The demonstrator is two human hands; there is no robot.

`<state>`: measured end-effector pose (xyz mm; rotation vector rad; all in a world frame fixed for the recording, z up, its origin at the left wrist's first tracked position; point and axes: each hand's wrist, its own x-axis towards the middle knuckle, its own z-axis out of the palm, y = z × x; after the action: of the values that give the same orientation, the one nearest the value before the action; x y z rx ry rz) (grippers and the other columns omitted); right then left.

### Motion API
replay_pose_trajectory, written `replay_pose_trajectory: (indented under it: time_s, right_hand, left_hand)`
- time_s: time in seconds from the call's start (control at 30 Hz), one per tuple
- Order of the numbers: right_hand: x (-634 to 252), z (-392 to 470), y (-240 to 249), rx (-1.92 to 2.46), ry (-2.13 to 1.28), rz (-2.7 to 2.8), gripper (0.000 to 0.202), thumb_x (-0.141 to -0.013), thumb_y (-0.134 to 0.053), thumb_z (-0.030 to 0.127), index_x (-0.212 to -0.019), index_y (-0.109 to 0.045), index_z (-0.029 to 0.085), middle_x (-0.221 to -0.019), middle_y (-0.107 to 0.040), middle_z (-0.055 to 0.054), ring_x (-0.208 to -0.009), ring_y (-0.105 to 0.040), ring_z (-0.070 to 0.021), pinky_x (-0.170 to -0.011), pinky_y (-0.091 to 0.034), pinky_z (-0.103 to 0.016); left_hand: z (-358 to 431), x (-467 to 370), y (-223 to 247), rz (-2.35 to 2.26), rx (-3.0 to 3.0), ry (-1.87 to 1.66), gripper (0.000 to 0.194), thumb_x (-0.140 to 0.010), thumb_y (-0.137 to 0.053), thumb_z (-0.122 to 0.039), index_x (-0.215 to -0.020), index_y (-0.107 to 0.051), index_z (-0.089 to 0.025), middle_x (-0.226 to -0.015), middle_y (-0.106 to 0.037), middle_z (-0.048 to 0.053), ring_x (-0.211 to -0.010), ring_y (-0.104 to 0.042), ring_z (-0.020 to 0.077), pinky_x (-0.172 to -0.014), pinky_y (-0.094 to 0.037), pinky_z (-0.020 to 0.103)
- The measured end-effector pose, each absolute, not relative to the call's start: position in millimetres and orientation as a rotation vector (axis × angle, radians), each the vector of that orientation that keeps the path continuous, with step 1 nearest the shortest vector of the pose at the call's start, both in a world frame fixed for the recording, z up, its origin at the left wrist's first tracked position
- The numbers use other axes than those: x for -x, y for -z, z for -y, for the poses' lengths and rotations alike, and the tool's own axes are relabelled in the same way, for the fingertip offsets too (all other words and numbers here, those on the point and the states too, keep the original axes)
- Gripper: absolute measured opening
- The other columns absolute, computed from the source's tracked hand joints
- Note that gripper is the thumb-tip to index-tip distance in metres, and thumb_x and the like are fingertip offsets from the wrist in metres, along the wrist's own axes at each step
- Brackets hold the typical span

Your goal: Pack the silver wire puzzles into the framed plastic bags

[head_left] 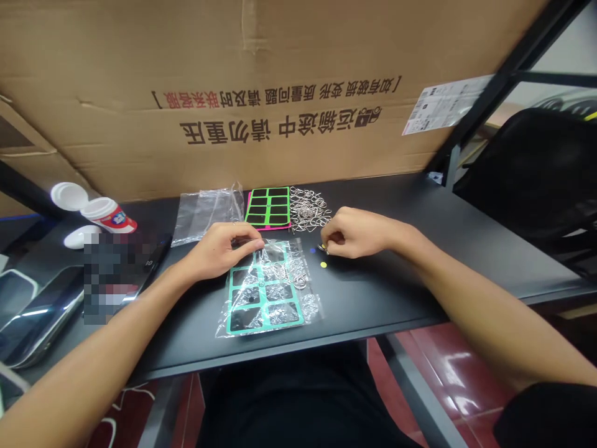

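A clear plastic bag (314,306) with a teal-framed sheet of dark rectangles (265,328) in it lies flat before me. A metal hook (300,281) also shows at its right side. My left hand (222,250) is closed on the bag's top edge, thumb and fingertips together. To the right, my right hand (352,233) has its fingertips pinched at the tabletop around a small shiny piece (323,248), mostly hidden. Close to those fingertips lie a yellow disc (323,265) and a small blue disc (313,250).
Behind the bag are green and pink framed sheets (268,210), a pile of metal hooks (308,210) and another clear bag (205,211). At left are a red-and-white tub (114,216), a white lid (69,196) and a dark device (46,311). Cardboard (280,56) walls the back.
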<state>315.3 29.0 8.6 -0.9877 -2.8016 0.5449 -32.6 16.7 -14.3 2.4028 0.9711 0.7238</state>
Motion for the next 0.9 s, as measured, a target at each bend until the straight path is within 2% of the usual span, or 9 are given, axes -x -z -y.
replay_pose_trajectory:
  time_s: [0.13,0.23,0.4,0.57,0.73,0.9]
  right_hand:
    - [-316,-33,-6,1.107,-0.359,2.722,0.024,-0.083,-0.060,0.018,-0.082,-0.083,0.022,-0.069,-0.076,-0.002,-0.059,-0.059,-0.0165,-0.064,-0.037,-0.032]
    - [-318,-35,-4,1.100,-0.248,2.599,0.030,-0.084,-0.059,0.017,-0.093,-0.088,0.021,-0.070,-0.078,-0.003,-0.058,-0.060,-0.0169,-0.066,-0.039,-0.032]
    - [-315,-28,0,0.732,-0.623,2.595,0.033,-0.085,-0.061,0.018,-0.102,-0.089,0.019,-0.070,-0.078,0.000,-0.053,-0.056,-0.0121,-0.061,-0.043,-0.026]
    - [-298,-17,3,0.448,-0.991,2.684,0.047,-0.084,-0.061,0.012,-0.122,-0.087,0.018,-0.063,-0.070,0.003,-0.051,-0.048,-0.0101,-0.058,-0.042,-0.023]
    - [-291,-14,4,0.420,-1.050,2.735,0.038,-0.086,-0.064,0.013,-0.115,-0.089,0.018,-0.067,-0.071,0.002,-0.053,-0.051,-0.0100,-0.057,-0.042,-0.022]
    - [-297,-19,6,0.547,-0.993,2.717,0.021,-0.090,-0.071,0.021,-0.105,-0.086,0.018,-0.063,-0.062,0.005,-0.055,-0.051,-0.0100,-0.059,-0.042,-0.022]
  left_hand:
    - [-18,33,15,-0.982,-2.406,-0.723,0.028,-0.107,-0.068,-0.045,-0.099,-0.080,-0.022,-0.095,-0.080,0.004,-0.084,-0.072,0.0183,-0.080,-0.055,0.031]
    - [-18,33,15,-0.987,-2.402,-0.716,0.028,-0.107,-0.068,-0.045,-0.099,-0.080,-0.022,-0.096,-0.080,0.004,-0.085,-0.072,0.0183,-0.081,-0.055,0.032]
    - [-18,32,15,-0.989,-2.392,-0.712,0.028,-0.107,-0.068,-0.046,-0.099,-0.080,-0.022,-0.095,-0.080,0.004,-0.084,-0.072,0.0186,-0.081,-0.055,0.032]
    - [-16,32,14,-0.989,-2.401,-0.724,0.029,-0.106,-0.068,-0.046,-0.097,-0.080,-0.021,-0.093,-0.080,0.004,-0.082,-0.072,0.0182,-0.079,-0.056,0.031]
    - [-16,32,13,-0.990,-2.406,-0.720,0.029,-0.107,-0.068,-0.046,-0.097,-0.080,-0.021,-0.093,-0.080,0.004,-0.083,-0.072,0.0185,-0.079,-0.055,0.031]
    - [-17,33,15,-0.989,-2.417,-0.708,0.029,-0.107,-0.068,-0.046,-0.097,-0.079,-0.021,-0.094,-0.080,0.004,-0.083,-0.072,0.0187,-0.080,-0.055,0.031]
